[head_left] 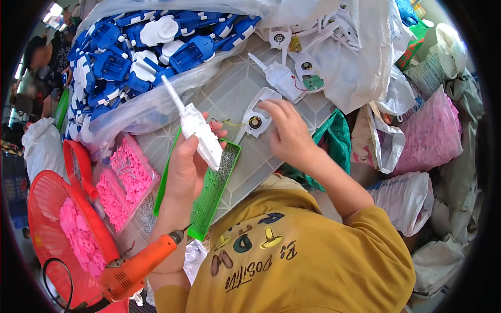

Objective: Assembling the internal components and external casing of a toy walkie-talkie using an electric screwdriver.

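Note:
My left hand (182,175) grips a white plastic toy handset housing (201,133) with a long antenna, tilted toward the upper left. Thin wires run from beside it toward a white cover with a round black speaker (255,121), which lies on the grey tiled-pattern tabletop (229,86). Reaching in from the right, my right hand (292,128) has its fingertips at this cover's edge, with thumb and fingers apart. Below my left hand is a green perforated tray (209,203) with many small metal screws. An orange power screwdriver (138,266) lies near my left forearm, its bit pointing up and right.
A clear bag (151,112) of blue and white plastic housings fills the far left. More white handset parts (284,78) with speakers lie at the far side. Pink pieces sit in a plastic bag (125,182) and a red basket (39,208). Several sacks (428,135) crowd the right.

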A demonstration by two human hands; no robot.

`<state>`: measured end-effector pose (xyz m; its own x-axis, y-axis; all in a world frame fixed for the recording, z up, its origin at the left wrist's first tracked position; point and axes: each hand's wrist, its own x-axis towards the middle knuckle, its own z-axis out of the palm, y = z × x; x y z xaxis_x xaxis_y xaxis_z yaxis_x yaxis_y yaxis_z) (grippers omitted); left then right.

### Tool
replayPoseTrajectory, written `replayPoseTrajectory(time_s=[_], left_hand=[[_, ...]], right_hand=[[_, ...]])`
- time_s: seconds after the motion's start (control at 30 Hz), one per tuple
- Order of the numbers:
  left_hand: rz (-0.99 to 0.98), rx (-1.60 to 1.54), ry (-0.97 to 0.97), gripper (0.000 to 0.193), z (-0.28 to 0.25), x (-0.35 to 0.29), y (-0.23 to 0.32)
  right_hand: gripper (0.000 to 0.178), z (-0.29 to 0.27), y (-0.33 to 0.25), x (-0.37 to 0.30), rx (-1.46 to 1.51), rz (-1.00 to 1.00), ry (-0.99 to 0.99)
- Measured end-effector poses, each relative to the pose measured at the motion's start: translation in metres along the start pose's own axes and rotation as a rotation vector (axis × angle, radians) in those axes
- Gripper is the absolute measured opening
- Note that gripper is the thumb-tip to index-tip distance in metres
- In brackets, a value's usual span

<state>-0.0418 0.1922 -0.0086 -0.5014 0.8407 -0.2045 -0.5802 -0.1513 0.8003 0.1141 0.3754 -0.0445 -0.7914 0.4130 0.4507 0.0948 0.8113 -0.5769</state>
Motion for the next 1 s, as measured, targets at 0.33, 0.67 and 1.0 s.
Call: replayPoseTrajectory(time_s=[0.33,0.67,1.0], left_hand=[[0.034,0.005,-0.188,0.083,0.003,-0.002,0.021],[-0.018,0.183,-0.183,0.089,0.005,0.002,0.026],[0.119,0.191,-0.036,0.039,0.021,0.063,0.015]], right_hand=[[0.066,-0.008,-0.012,0.039,0.116,-0.089,-0.167],[0.058,0.014,0.003,0.090,0.666,-0.047,-0.418],[0.045,0.018,0.037,0.094,1.529,0.434,-0.421]])
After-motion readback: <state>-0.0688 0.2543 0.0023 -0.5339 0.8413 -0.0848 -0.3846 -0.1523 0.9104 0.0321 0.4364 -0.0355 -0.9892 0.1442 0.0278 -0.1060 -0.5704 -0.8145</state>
